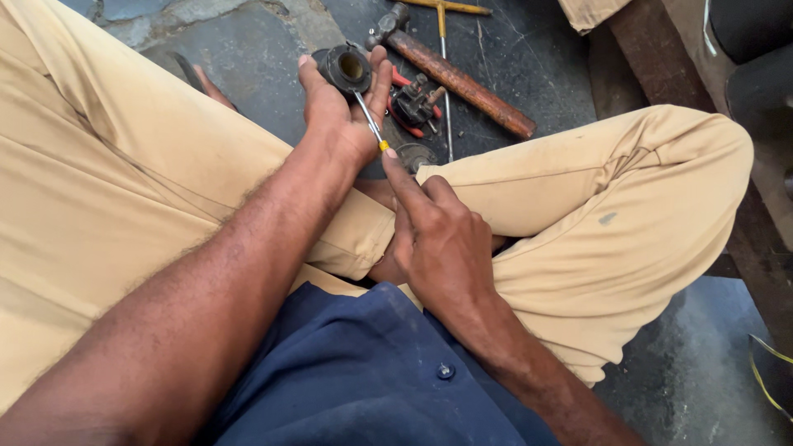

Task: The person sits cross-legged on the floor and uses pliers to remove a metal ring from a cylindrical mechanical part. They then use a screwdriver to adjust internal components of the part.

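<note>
Tan trousers, navy buttoned shirt, bare forearms.

Bare dark floor lies open to the left of the left hand, broken only by a dark flat strip near the knee. Right of that hand the way is crowded: pliers with red handles, a round metal part, a thin rod and a hammer with a rusty handle lie close together. The crossed legs in tan trousers block passage below and to the right. A wooden beam bounds the far right.
</note>
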